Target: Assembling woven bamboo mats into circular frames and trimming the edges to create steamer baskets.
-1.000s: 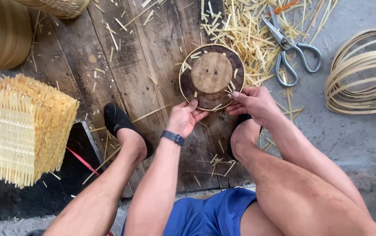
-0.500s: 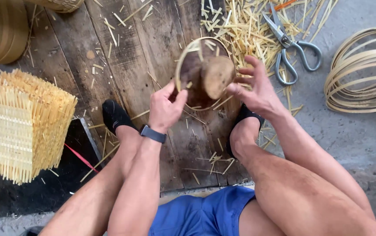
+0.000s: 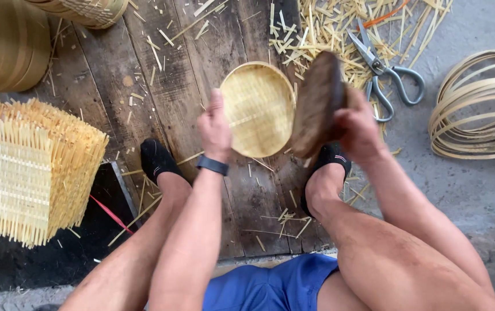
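While I look down through the head camera, I see a round woven bamboo tray [image 3: 257, 109] held up on edge above the dark wooden boards [image 3: 161, 80], its pale woven face turned toward me. My left hand [image 3: 215, 128] grips its left rim, fingers curled around the edge, a black wristband [image 3: 212, 165] just below the hand on the wrist. Touching the tray's right side is a dark round wooden disc [image 3: 316, 103], tilted nearly edge-on to me. My right hand [image 3: 358, 125] is closed on that disc from the right, the fingers wrapped behind it so that I cannot see their tips.

Below the tray, nearer to me, both feet in black socks rest on the boards, the left foot [image 3: 156, 160] under the left hand and the right foot [image 3: 329, 161] under the disc. My bare knees and blue shorts [image 3: 270, 285] fill the near edge of the view.

Farther out, a heap of pale bamboo slivers [image 3: 328, 31] lies at the far right of the boards, with a pair of metal scissors [image 3: 383, 72] lying on its right side. To the right of those, on the grey concrete floor [image 3: 478, 196], sits a coil of thin bamboo strips [image 3: 478, 109]. At the left, well apart from my hands, stands a block-shaped stack of woven bamboo mats [image 3: 29, 167] with bristling ends, and beyond it, at the far left corner, a stack of round bamboo hoops [image 3: 6, 46].
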